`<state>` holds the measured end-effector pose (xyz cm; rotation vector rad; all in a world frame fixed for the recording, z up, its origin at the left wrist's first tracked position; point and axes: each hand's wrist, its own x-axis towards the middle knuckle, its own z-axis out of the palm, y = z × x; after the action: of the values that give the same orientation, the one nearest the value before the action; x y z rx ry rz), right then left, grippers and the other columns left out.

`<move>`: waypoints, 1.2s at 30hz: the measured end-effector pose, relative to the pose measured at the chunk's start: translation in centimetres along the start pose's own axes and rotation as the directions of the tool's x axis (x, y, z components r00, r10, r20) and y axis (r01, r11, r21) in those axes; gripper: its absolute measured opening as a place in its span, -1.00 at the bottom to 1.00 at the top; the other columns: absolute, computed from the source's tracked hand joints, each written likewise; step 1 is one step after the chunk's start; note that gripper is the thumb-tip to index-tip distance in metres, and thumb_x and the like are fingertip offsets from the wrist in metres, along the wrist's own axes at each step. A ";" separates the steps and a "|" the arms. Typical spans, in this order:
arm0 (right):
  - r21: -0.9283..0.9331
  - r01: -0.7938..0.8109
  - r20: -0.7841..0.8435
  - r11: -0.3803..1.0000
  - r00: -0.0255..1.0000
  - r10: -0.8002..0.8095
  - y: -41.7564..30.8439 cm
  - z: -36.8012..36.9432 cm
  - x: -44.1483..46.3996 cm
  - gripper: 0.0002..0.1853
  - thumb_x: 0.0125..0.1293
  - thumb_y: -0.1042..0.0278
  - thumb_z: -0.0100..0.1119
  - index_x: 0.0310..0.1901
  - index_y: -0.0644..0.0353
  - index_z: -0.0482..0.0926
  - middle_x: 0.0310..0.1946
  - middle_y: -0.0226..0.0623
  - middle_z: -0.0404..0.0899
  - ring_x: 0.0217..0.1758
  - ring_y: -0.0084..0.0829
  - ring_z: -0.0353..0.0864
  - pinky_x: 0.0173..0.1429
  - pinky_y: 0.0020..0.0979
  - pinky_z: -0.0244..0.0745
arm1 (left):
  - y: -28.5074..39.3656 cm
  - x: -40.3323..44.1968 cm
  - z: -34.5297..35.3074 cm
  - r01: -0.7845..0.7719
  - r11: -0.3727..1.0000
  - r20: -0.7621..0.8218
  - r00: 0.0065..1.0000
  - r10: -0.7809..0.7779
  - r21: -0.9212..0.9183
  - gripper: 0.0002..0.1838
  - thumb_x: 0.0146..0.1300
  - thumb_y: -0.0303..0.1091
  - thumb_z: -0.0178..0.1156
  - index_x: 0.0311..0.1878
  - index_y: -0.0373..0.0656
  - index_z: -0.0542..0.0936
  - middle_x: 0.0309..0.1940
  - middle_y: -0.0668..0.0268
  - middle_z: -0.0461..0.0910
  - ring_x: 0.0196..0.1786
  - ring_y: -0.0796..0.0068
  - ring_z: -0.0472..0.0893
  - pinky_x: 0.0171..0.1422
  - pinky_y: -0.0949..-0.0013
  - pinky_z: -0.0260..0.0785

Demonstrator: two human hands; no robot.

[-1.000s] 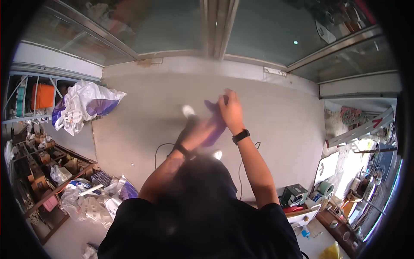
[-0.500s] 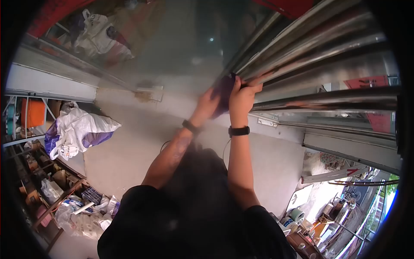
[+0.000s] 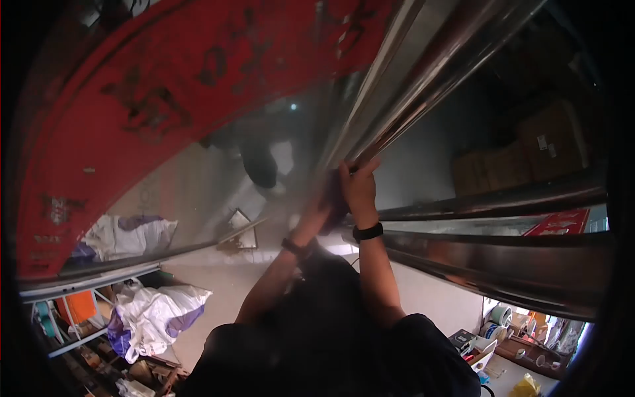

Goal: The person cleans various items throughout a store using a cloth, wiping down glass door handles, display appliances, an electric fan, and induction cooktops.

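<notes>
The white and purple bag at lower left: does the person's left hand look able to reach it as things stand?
Probably not without moving: the left hand is at the purple cloth, and the bag lies well off to the side, across a stretch of floor.

Both hands [image 3: 359, 195] on purple cloth [image 3: 336, 204], near metal bars [image 3: 418, 99]; red banner [image 3: 218, 83] upper left.

I see a shop or storeroom; cannot tell which. Evidence: red lettered banner [image 3: 155, 109], stacked cartons [image 3: 552, 140], loaded metal rack [image 3: 79, 342].
</notes>
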<state>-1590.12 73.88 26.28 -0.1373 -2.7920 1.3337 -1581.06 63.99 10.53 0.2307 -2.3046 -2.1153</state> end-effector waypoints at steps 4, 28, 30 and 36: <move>0.078 0.057 0.043 0.995 0.997 -0.061 -1.4 3.7 4.7 -0.25 0.31 0.05 0.19 0.30 0.37 0.06 -0.20 0.16 0.63 -0.18 0.23 0.63 -0.12 0.04 0.55 | 4.0 6.5 -3.7 0.141 0.990 0.258 0.957 -0.132 -0.018 -0.63 0.38 -0.40 0.06 0.21 -0.31 0.44 0.04 0.19 0.59 0.00 0.46 0.57 0.12 0.37 0.44; 0.327 0.869 0.750 0.371 0.001 -0.661 -8.3 13.7 31.8 -0.49 0.15 -0.19 0.28 -0.02 0.02 0.65 -0.14 -0.10 0.67 -0.18 -0.12 0.70 -0.08 -0.13 0.56 | 8.5 35.3 -5.2 0.066 0.945 -0.254 0.967 0.018 0.320 -0.60 0.31 -0.25 0.14 0.14 -0.25 0.47 -0.06 0.03 0.62 -0.03 0.10 0.62 0.04 0.18 0.46; 0.446 0.830 0.740 0.336 -0.130 -0.660 -10.5 13.2 35.5 -0.49 0.16 -0.20 0.28 -0.04 0.05 0.65 -0.07 -0.09 0.66 -0.09 -0.14 0.69 -0.01 -0.15 0.55 | 8.4 38.2 -4.8 0.006 0.952 -0.259 0.963 0.078 0.307 -0.60 0.31 -0.26 0.14 0.15 -0.27 0.47 -0.05 0.03 0.62 -0.01 0.11 0.62 0.06 0.19 0.46; 0.699 0.009 0.614 0.715 0.505 -0.606 -11.6 15.3 51.8 -0.88 0.44 0.34 0.13 -0.14 0.19 0.53 -0.31 -0.43 0.55 -0.27 -0.63 0.47 -0.14 -0.54 0.45 | 10.7 45.3 -2.1 -0.006 0.976 -0.650 0.745 0.149 0.217 -0.55 0.34 -0.27 0.09 0.23 -0.29 0.44 0.10 -0.01 0.56 0.13 0.08 0.56 0.23 0.16 0.39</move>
<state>-1643.58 59.92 25.73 1.3422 -2.3713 2.5759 -1626.80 57.68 17.05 0.7409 -2.0138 -1.4080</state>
